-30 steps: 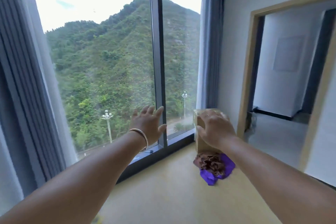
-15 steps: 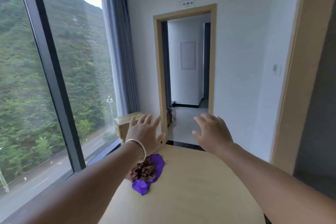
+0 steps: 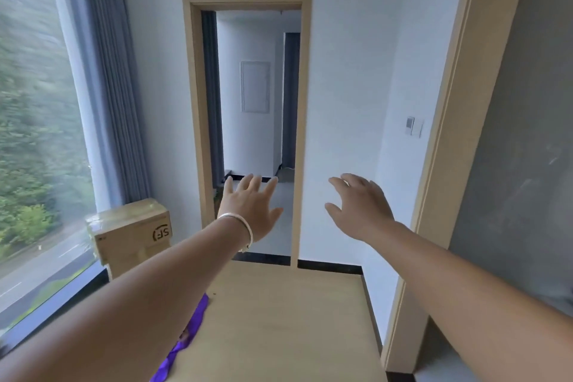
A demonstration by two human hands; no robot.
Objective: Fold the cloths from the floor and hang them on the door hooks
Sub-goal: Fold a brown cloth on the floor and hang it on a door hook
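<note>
Both my arms are stretched out ahead of me at about the same height, palms facing away, neither touching anything. My left hand point(image 3: 251, 211) is spread flat: the fingers are straight and slightly fanned, thumb out to the side, nothing in it. A pale metal bangle point(image 3: 240, 228) sits on that wrist. My right hand point(image 3: 359, 208) is also empty, but looser: the fingers are parted and gently bent at the knuckles, the thumb dropped low and apart from them, holding nothing. The two hands are well apart from each other, the left in line with the open doorway point(image 3: 248, 121) in the far wall, the right in front of the white wall beside it. The purple cloth point(image 3: 186, 338) lies on the light wooden floor point(image 3: 279, 319) below my left forearm, which hides most of it; a bit of brown fabric shows against it, and I cannot tell how the pieces are arranged. A cardboard box point(image 3: 130, 232) stands by the window point(image 3: 34, 146) at left, next to a grey curtain point(image 3: 105, 77). A wood door frame point(image 3: 459, 121) runs up the right side, with a wall switch point(image 3: 414, 126) just beside it.
</note>
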